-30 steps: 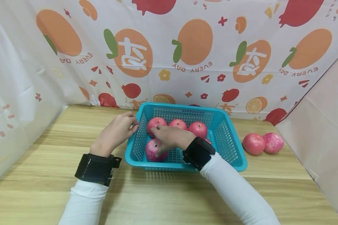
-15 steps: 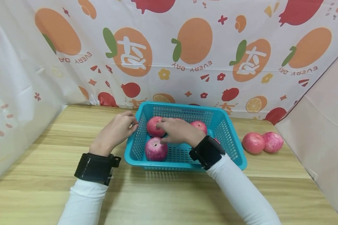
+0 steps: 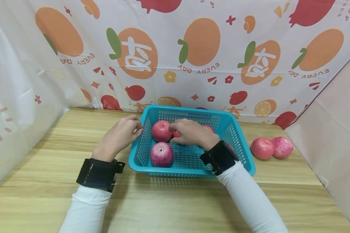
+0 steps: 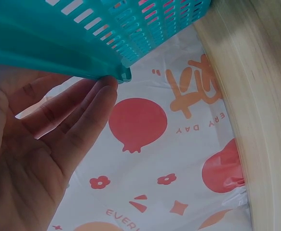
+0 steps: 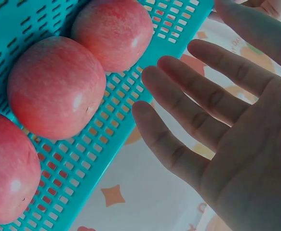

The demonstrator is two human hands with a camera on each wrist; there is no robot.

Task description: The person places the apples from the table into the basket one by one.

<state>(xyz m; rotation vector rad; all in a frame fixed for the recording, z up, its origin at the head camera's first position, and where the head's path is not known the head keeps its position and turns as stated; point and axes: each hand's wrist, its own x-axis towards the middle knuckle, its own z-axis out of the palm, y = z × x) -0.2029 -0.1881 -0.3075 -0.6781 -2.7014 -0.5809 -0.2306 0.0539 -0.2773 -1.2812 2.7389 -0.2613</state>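
A blue-green plastic basket [image 3: 186, 172] stands on the wooden table with several apples inside. My left hand [image 3: 118, 137] grips the basket's left rim; in the left wrist view its fingertips [image 4: 106, 86] meet the rim's underside. Over the basket, my right hand [image 3: 189, 132] holds nothing, its fingers spread and apart from the fruit in the right wrist view. Back-left lies a red apple [image 3: 161, 131], with a purplish-pink apple [image 3: 161, 154] in front of it. The other apples of the back row are partly hidden by my right hand; the right wrist view shows a middle apple [image 5: 56, 89] between two others.
To the right of the basket, a red apple [image 3: 262, 148] and a paler, streaked apple [image 3: 283, 147] lie side by side on the table [image 3: 163, 207]. A fruit-printed curtain [image 3: 169, 90] hangs close behind the basket, and white sheeting [image 3: 341, 129] borders the right side.
My right hand has drawn back from the purplish-pink apple, moving right and slightly away across the back row, now covering the middle apples. The left hand stays on the rim.
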